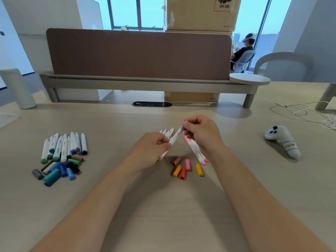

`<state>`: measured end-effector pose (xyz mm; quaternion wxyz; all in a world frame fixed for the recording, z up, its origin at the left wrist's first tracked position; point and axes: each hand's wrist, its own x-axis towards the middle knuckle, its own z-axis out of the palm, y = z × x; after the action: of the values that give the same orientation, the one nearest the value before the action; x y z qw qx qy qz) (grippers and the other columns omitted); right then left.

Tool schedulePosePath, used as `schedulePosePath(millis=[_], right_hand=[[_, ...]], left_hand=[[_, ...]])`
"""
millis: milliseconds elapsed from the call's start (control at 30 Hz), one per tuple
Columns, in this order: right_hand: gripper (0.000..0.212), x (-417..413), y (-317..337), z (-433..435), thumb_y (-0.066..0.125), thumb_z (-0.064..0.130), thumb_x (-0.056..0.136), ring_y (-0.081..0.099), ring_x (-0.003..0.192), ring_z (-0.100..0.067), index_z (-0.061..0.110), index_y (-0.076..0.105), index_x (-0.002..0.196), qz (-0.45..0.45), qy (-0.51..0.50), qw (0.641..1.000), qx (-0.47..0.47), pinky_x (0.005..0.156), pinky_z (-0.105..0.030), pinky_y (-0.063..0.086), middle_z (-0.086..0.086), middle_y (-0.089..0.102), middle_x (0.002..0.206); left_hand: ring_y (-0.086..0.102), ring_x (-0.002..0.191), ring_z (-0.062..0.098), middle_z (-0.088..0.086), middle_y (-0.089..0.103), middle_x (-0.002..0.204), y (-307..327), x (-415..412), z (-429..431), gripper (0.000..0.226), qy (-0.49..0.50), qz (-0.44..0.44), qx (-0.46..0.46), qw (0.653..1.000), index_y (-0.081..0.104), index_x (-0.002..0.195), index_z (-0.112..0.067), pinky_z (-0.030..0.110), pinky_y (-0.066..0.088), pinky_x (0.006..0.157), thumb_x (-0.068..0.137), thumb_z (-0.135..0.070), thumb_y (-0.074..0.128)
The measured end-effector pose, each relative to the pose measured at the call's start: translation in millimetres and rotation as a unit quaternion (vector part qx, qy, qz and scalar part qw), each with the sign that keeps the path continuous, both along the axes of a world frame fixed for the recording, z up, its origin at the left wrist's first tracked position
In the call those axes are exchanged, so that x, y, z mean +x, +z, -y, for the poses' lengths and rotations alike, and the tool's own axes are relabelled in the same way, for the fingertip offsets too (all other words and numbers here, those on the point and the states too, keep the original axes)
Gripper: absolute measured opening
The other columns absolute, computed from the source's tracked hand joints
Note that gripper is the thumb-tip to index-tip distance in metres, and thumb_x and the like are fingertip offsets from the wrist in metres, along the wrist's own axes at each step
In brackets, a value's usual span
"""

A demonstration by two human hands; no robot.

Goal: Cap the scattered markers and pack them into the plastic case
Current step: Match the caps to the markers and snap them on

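**Capping one marker above mid-counter, spares in both hands.**
Left grip curled round marker, with a bundle behind it; right grip pinching lilac cap at its tip, with two spares tucked under the palm. Likely faults: cap seated askew or only halfway; spares slipping onto warm caps below; colour mismatched. Toward left edge, a pile with cool caps; toward right edge, controller and cable. No case in view; nothing blocking the hands.
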<state>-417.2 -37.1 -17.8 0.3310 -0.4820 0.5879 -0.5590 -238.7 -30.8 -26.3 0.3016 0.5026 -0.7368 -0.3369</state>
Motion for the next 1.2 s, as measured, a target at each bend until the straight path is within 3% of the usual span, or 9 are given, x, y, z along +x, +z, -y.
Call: schedulePosePath(millis=[133,233,400,500,667,733,800,1067,1200], right_hand=[[0.005,6,2,0,0.063,0.007,0.093,0.065,0.066,-0.014,0.006,0.067,0.096,0.013,0.006,1.0,-0.017,0.063,-0.025,0.055,-0.011,0.072,0.082],[0.006,9,6,-1,0.063,0.009,0.094,0.065,0.067,-0.013,0.01,0.068,0.098,0.001,0.001,1.0,-0.026,0.064,-0.024,0.058,-0.009,0.072,0.083],[0.006,-7,19,-1,0.064,0.017,0.095,0.066,0.065,-0.009,0.016,0.069,0.096,-0.091,-0.034,0.995,-0.031,0.063,-0.019,0.057,-0.002,0.072,0.079],[0.006,-19,25,5,0.064,0.019,0.094,0.065,0.065,-0.009,0.018,0.07,0.092,-0.197,-0.034,0.98,-0.01,0.065,-0.021,0.055,0.0,0.071,0.079],[0.007,-17,17,20,0.065,0.023,0.092,0.062,0.074,-0.013,0.022,0.071,0.088,-0.35,-0.011,0.936,0.032,0.07,-0.026,0.048,0.004,0.067,0.082],[0.008,-14,11,26,0.064,0.023,0.093,0.062,0.075,-0.011,0.022,0.072,0.094,-0.373,0.007,0.927,0.05,0.076,-0.028,0.051,0.003,0.068,0.087],[0.014,-12,7,31,0.064,0.025,0.093,0.061,0.085,-0.011,0.02,0.073,0.103,-0.402,0.02,0.913,0.06,0.08,-0.027,0.049,0.003,0.069,0.098],[0.031,-5,3,39,0.066,0.024,0.091,0.059,0.103,-0.018,0.021,0.067,0.122,-0.443,0.029,0.889,0.113,0.086,-0.03,0.047,-0.002,0.065,0.118],[0.025,-5,1,35,0.063,0.029,0.093,0.057,0.095,-0.015,0.02,0.066,0.116,-0.428,0.031,0.897,0.101,0.078,-0.028,0.044,-0.001,0.065,0.11]], left_hand=[[0.056,0.062,0.005,-0.005,0.068,0.072,0,1,1,0.01,0.023,-0.023,-0.008,0.999,0.07,0.085,-0.019,0.024,0.041,0.061,0.092,-0.018,0.064],[0.054,0.058,0.008,0.007,0.072,0.073,0,-1,-2,0.012,0.015,-0.049,0.011,0.999,0.071,0.085,-0.014,0.026,0.041,0.064,0.093,-0.017,0.063],[0.046,0.045,0.009,0.007,0.073,0.075,13,1,-3,0.025,0.046,-0.101,0.026,0.994,0.073,0.081,-0.011,0.027,0.043,0.054,0.096,-0.019,0.055],[0.055,0.055,0.012,0.002,0.071,0.076,19,8,6,0.026,0.104,-0.047,-0.012,0.993,0.071,0.077,-0.012,0.028,0.051,0.056,0.095,-0.02,0.054],[0.06,0.069,0.012,0.0,0.068,0.083,21,5,17,0.019,0.114,0.02,-0.023,0.993,0.07,0.081,-0.016,0.017,0.043,0.049,0.093,-0.019,0.055],[0.062,0.073,0.015,0.0,0.068,0.083,18,2,20,0.017,0.113,0.041,-0.024,0.992,0.069,0.08,-0.016,0.031,0.054,0.063,0.09,-0.02,0.056],[0.063,0.077,0.018,0.0,0.067,0.084,14,0,25,0.015,0.115,0.073,-0.022,0.99,0.07,0.082,-0.016,0.036,0.053,0.072,0.089,-0.022,0.058],[0.06,0.082,0.019,0.001,0.063,0.085,2,-12,40,0.018,0.112,0.217,-0.056,0.968,0.065,0.086,-0.015,0.033,0.048,0.069,0.091,-0.032,0.06],[0.059,0.08,0.018,-0.001,0.059,0.082,1,-22,44,0.026,0.106,0.276,-0.084,0.952,0.06,0.09,-0.019,0.034,0.051,0.074,0.09,-0.045,0.059]])
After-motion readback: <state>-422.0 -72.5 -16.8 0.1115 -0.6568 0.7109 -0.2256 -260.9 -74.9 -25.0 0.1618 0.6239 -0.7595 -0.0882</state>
